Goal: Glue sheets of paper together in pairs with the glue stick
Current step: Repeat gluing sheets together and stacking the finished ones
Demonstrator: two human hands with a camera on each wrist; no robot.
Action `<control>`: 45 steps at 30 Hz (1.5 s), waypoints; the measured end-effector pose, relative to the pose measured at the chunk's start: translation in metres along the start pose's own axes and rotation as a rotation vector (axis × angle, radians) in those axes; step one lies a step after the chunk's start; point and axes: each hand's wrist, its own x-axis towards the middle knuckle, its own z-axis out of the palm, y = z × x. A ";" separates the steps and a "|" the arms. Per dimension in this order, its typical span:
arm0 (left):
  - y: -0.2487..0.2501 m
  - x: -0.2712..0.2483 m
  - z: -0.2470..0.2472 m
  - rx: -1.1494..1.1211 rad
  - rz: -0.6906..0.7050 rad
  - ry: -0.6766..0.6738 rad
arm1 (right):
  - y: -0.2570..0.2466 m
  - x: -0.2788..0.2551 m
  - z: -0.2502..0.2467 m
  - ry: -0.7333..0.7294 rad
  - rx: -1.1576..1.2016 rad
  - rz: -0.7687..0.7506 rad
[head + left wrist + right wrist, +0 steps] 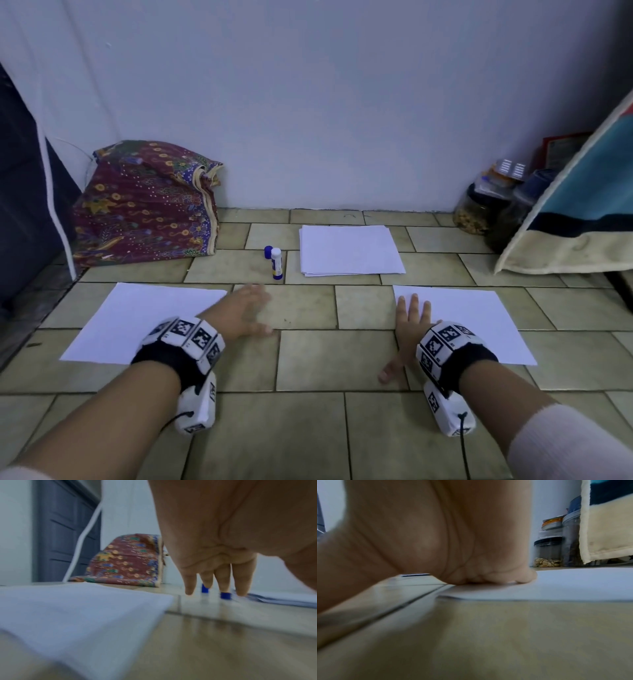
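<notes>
A white glue stick (276,263) with a blue base stands upright on the tiled floor, its blue cap (268,251) just behind it. A stack of white paper (349,250) lies to its right. One single sheet (144,322) lies at the left, another sheet (472,322) at the right. My left hand (248,308) hovers open and blurred over bare tiles between the left sheet and the glue stick, holding nothing. In the left wrist view its straight fingers (223,580) point toward the glue stick's base (225,595). My right hand (412,315) presses flat on the right sheet's left edge (556,585).
A patterned cloth bundle (147,205) leans on the wall at the back left. Jars (479,212) stand at the back right beside a hanging blue and cream cloth (582,222). A dark door (68,534) is at the far left.
</notes>
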 end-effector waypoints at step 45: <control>0.119 -0.006 0.032 0.260 -0.077 -0.123 | -0.004 -0.009 -0.016 -0.017 -0.058 0.022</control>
